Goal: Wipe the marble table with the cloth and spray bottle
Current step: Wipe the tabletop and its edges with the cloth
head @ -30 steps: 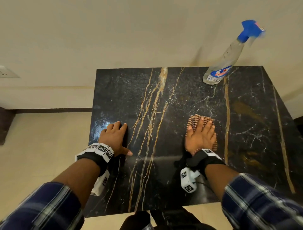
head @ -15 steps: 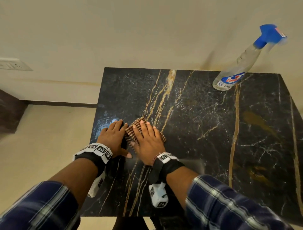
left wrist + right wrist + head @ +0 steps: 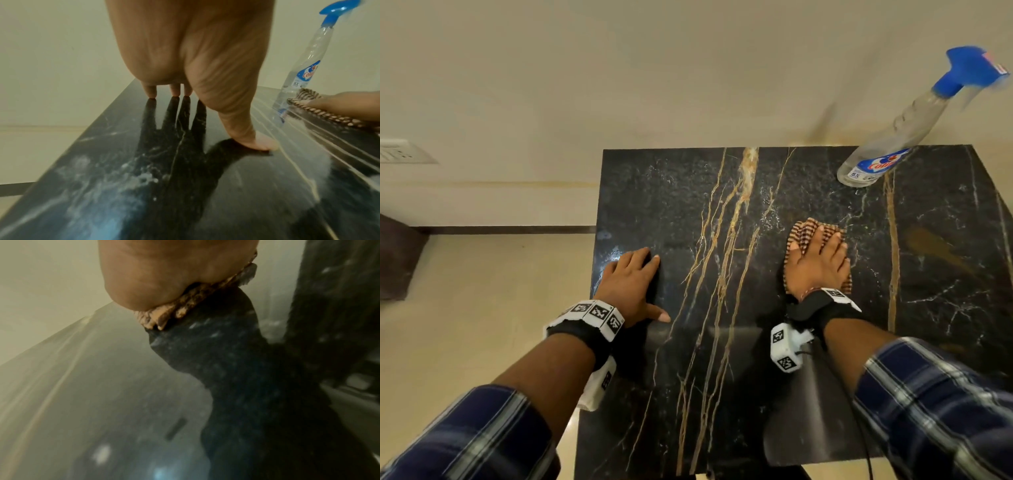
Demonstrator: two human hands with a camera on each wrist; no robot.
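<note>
The black marble table [image 3: 722,394] with gold veins fills the head view. My right hand [image 3: 816,263] lies flat with straight fingers on a brown striped cloth [image 3: 803,231], pressing it onto the marble right of centre. The cloth's edge [image 3: 185,305] shows under my palm in the right wrist view. My left hand [image 3: 631,284] rests flat near the table's left edge, fingertips [image 3: 152,93] and thumb touching the stone. A clear spray bottle [image 3: 887,147] with a blue trigger stands at the far right corner, also seen as the bottle [image 3: 304,69] in the left wrist view.
A beige wall [image 3: 688,68] rises directly behind the table. Pale floor [image 3: 465,308] lies to the left, with a dark piece of furniture [image 3: 397,257] at the far left. A wall socket [image 3: 400,150] sits low on the wall.
My right hand slid the cloth left until it was beside my left hand, then back to the right of centre. My left hand stayed in place.
</note>
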